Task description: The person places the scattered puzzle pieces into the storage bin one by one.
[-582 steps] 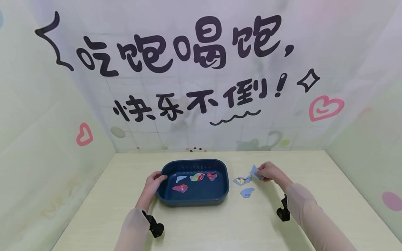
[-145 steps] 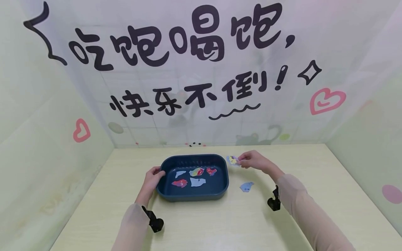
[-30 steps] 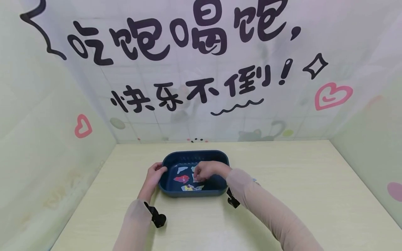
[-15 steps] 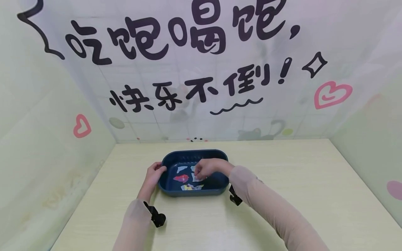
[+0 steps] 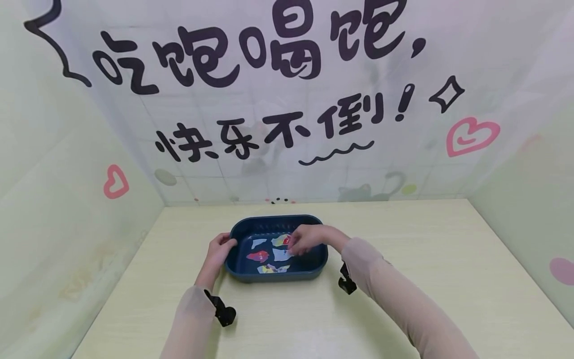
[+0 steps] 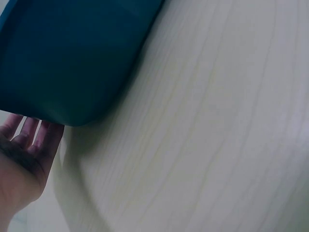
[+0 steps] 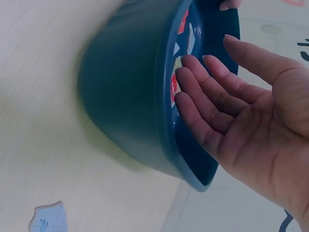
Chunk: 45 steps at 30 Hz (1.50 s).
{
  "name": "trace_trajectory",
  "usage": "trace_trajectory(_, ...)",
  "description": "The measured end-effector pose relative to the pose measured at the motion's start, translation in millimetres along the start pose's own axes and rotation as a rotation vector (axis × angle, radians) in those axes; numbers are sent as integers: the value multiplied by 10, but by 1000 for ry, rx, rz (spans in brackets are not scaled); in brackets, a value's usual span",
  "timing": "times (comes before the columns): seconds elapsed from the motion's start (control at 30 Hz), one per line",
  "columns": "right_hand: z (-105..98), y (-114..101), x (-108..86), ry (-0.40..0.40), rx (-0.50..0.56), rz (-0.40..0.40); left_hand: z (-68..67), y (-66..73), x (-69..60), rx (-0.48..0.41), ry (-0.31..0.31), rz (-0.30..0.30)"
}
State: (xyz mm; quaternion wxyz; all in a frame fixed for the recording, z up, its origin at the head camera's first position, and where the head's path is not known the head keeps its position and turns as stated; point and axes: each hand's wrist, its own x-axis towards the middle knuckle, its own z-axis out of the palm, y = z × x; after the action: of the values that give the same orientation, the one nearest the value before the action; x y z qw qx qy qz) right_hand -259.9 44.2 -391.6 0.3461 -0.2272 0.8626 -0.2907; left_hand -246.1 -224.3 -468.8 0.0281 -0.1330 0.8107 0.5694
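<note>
In the head view my left hand (image 5: 219,251) grips the left rim of a dark blue tray (image 5: 275,277), thumb over the rim, fingers behind. The left wrist view shows those fingers (image 6: 41,133) outside the tray wall. Over the tray's right half hovers my right hand (image 5: 307,238), its fingers spread and holding nothing in the right wrist view. Torn-looking paper pieces lie in the tray: a pale one (image 5: 258,243), a red one (image 5: 257,256), a multicoloured one (image 5: 279,241), a pale blue one (image 5: 280,255) and a yellow-patterned one (image 5: 272,269). My right hand hides part of the tray floor.
A light blue piece (image 7: 50,218) lies on the table outside the tray, hidden by my right arm in the head view. The pale wooden table (image 5: 278,319) meets printed cloth walls (image 5: 403,164) at the back and sides.
The yellow-patterned piece went from my right hand into the tray. Over the last half second my right hand drew back rightward, uncovering the pale blue and multicoloured pieces. My left hand stays put.
</note>
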Motion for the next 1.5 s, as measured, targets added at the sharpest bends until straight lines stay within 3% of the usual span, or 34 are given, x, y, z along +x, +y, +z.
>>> trace_trajectory(0.33, -127, 135, -188, 56, 109, -40, -1, 12, 4, 3, -9, -11)
trace_trajectory(0.63, -225, 219, -324, 67, 123, -81, 0, 7, -17, -2, -7, -10)
trace_trajectory(1.2, -371, 631, -597, 167, 206, -38, -1, 32, -5, 8, -11, -19)
trace_trajectory(1.5, -364, 901, -708, 198, 177, 18, 9, 20, 4, 9, -5, -12)
